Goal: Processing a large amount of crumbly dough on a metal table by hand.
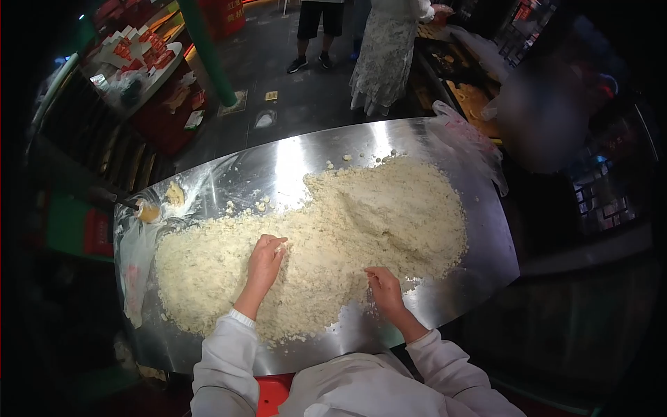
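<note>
A wide heap of pale yellow, crumbly dough [323,260] spreads over a stainless steel table [490,260]. Over the left half of the heap is my left hand [266,260], its fingers bent with thumb and forefinger apart; a few crumbs cling near the fingertips. My right hand [384,286] is at the heap's near edge, fingers curled and pointing left. Whether the right fingers hold any crumbs cannot be told. A higher mound with a furrow lies on the right side of the heap. Small loose lumps lie along the far edge.
At the table's left end are a dough lump [175,193], a roller-like object [148,211] and a plastic bag [136,271]. Another plastic bag [469,135] hangs over the far right corner. Two people stand beyond, near trays of pastry [471,104]. A green post [208,52] rises at far left.
</note>
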`<state>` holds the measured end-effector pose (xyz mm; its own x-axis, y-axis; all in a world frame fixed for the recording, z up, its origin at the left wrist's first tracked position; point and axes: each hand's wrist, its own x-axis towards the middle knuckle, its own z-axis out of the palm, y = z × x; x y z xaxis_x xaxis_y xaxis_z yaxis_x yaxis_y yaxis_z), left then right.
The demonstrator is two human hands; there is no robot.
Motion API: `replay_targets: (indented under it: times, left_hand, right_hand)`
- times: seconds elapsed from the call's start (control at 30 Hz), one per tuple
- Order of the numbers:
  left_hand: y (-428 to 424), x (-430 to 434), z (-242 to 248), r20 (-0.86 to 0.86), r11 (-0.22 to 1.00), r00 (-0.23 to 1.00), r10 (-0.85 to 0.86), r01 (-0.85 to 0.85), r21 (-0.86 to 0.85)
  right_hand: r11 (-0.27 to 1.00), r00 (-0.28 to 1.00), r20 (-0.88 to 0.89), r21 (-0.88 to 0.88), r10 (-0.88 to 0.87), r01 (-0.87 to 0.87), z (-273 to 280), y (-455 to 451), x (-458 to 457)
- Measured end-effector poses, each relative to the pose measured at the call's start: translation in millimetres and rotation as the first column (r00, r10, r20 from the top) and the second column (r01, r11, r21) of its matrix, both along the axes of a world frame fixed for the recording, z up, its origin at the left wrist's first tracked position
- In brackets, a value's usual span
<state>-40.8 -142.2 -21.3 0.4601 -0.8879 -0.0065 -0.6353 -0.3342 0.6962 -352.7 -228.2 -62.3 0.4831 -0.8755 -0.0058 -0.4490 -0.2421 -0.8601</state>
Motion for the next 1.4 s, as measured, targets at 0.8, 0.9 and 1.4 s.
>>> replay_targets:
  times: [0.8, 0.9, 1.4]
  left_hand:
    - [-202, -26, -91, -0.078, 0.910, 0.971, -0.224, 0.238, 0.340]
    - [-187, -61, -91, -0.201, 0.938, 0.958, -0.204, 0.250, 0.238]
    - [-118, -126, -66, -0.974, 0.866, 0.189, 0.124, -0.500, 0.013]
  right_hand:
    - [0.403, 0.842, 0.270, 0.912, -0.467, -0.069, -91, -72, -54]
    - [0.364, 0.804, 0.281, 0.927, -0.524, -0.087, -66, -78, 0]
    - [0.656, 0.765, 0.326, 0.737, -0.555, 0.161, -76, -59, 144]
